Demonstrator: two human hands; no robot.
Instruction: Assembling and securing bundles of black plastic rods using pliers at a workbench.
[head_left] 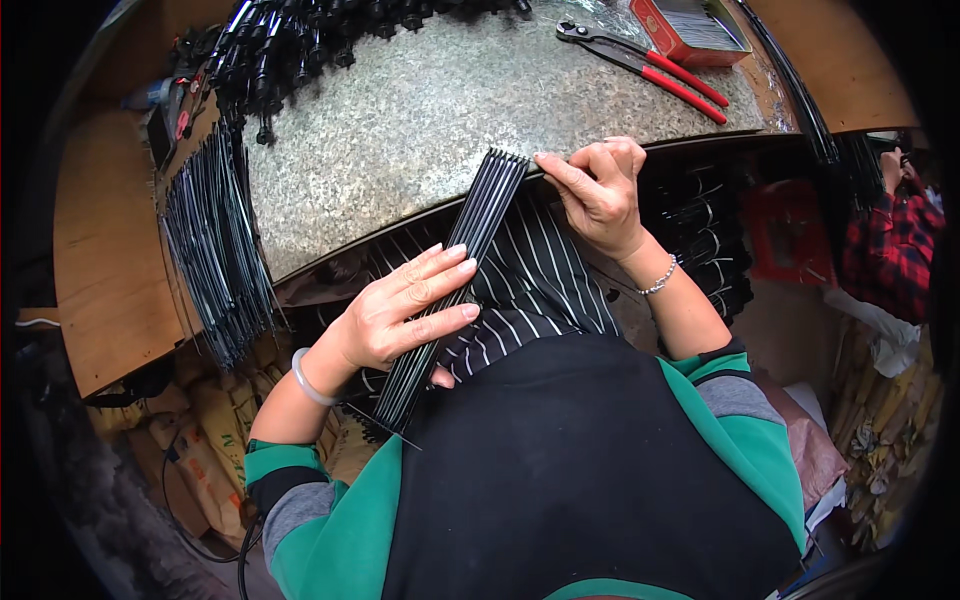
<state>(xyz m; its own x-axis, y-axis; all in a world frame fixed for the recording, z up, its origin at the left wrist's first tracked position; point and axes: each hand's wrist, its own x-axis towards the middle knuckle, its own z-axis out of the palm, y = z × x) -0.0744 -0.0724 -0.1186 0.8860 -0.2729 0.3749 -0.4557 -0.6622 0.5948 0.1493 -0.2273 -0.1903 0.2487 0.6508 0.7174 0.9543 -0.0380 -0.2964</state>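
My left hand (405, 310) is closed around a flat bundle of slim black rods (490, 205). Its fingers lie across the top of the rods. The bundle slants from my lap up to the table's front edge, where the rod ends line up in a row. Just right of those ends, my right hand (600, 195) is closed in a pinch, index finger stretched toward them. Whatever may be between its fingertips is hidden or too small to make out. Beneath the bundle, a black-and-white striped cloth (530, 265) covers my lap.
On the speckled table (400, 130) lie red-handled pliers (650, 75), a red box (690, 35) and a heap of black shafts (300, 50). More thin black rods (215, 240) hang over its left side. At far right, a person in a checked sleeve (895, 245) sits nearby.
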